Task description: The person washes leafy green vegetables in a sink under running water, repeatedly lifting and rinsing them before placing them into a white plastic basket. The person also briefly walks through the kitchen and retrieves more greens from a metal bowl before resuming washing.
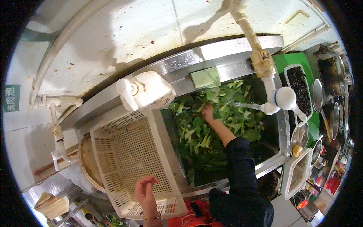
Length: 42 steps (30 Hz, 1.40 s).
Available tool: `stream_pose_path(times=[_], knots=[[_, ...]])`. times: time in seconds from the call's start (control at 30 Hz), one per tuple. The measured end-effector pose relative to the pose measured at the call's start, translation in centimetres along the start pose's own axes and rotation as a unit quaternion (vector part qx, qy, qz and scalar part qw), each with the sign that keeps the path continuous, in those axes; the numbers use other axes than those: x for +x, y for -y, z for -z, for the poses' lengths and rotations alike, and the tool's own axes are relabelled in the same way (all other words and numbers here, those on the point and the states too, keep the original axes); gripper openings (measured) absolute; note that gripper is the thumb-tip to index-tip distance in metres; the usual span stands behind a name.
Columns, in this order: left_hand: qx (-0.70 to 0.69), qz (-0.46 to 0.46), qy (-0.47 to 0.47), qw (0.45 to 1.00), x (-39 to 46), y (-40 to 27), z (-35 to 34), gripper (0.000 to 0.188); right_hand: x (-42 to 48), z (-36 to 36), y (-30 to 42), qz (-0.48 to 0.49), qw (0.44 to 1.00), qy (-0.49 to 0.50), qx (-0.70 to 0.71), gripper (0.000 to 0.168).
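Observation:
My right hand reaches into a steel sink full of water and loose green leaves. Leaves and water hide its fingertips, so a grip cannot be made out. Water runs from a white plastic tap into the sink, to the right of that hand. Over the near end of a white perforated plastic basket, my left hand is held loosely curled with nothing in it. The basket stands left of the leaves, and its visible floor is bare.
A white plastic jug and a green sponge cloth rest along the sink's back edge. At right, a white tray of dark pieces lies on a green board. Nearer stands a white rectangular tub.

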State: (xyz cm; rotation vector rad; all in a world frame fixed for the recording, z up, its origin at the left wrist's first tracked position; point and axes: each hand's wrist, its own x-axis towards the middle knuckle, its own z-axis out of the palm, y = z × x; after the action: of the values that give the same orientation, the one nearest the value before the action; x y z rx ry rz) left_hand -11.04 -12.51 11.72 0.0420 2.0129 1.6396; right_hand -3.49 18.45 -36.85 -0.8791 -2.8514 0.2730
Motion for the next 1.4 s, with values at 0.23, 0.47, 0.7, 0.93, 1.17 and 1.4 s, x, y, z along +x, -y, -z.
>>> stream_pose_path(times=[0.23,0.47,0.7,0.93,1.17,1.4], knots=[[-0.043,0.033,-0.025,0.998,-1.0,0.8,2.6,0.015,3.7,12.4,-1.9,-0.225,0.953,0.190,-0.067,0.057],[-0.045,0.051,0.004,0.998,-1.2,1.4,2.8,0.015,-2.9,19.8,8.1,0.030,0.984,0.152,-0.082,0.071],[-0.027,0.034,0.000,0.999,-0.8,0.7,0.9,0.020,-12.0,15.8,14.4,0.273,0.917,0.278,-0.088,0.093],[-0.029,0.024,-0.014,0.999,-0.7,0.2,0.3,0.021,-6.2,11.5,8.5,0.059,0.927,0.369,-0.017,0.082],[-0.015,0.045,-0.006,0.999,-1.1,1.3,0.2,0.018,-0.7,7.8,0.6,-0.254,0.900,0.354,0.028,0.077],[-0.057,0.074,0.015,0.995,-1.0,1.5,-1.0,0.015,-6.8,14.0,7.7,-0.024,0.943,0.331,-0.014,0.071]])
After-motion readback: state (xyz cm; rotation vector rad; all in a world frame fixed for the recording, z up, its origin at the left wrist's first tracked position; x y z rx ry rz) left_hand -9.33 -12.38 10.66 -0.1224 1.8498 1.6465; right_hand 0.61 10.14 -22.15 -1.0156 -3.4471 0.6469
